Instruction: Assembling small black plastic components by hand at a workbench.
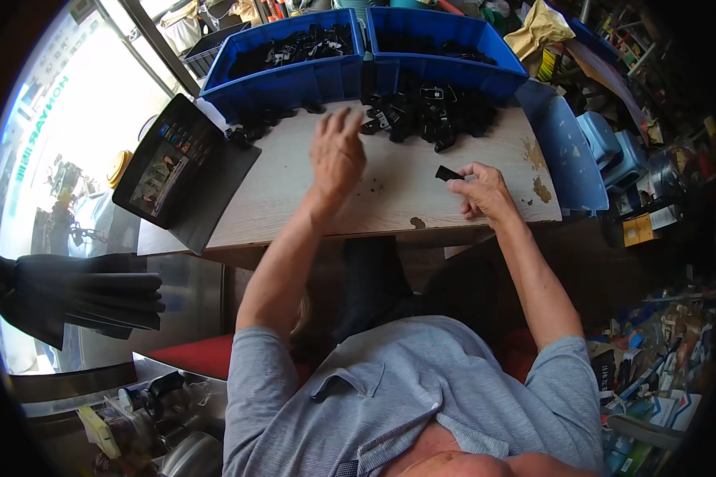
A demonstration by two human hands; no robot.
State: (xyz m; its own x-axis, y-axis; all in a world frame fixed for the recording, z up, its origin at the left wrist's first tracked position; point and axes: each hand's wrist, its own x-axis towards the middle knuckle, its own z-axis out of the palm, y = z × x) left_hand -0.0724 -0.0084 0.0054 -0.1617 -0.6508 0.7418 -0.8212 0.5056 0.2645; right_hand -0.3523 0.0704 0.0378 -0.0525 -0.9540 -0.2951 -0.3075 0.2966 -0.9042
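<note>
Head view: black part [447, 173] pinched in right hand [487, 193]; left hand [338, 156] apart, half-uncurled, seemingly empty.

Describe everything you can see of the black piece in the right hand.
The black piece is small and oblong, with straight-looking edges; it looks like plastic. The right hand pinches its right end between thumb and fingers, which hide that part. Its free end points left and slightly away from the person, over the table. Finer detail is too small to tell.
</note>
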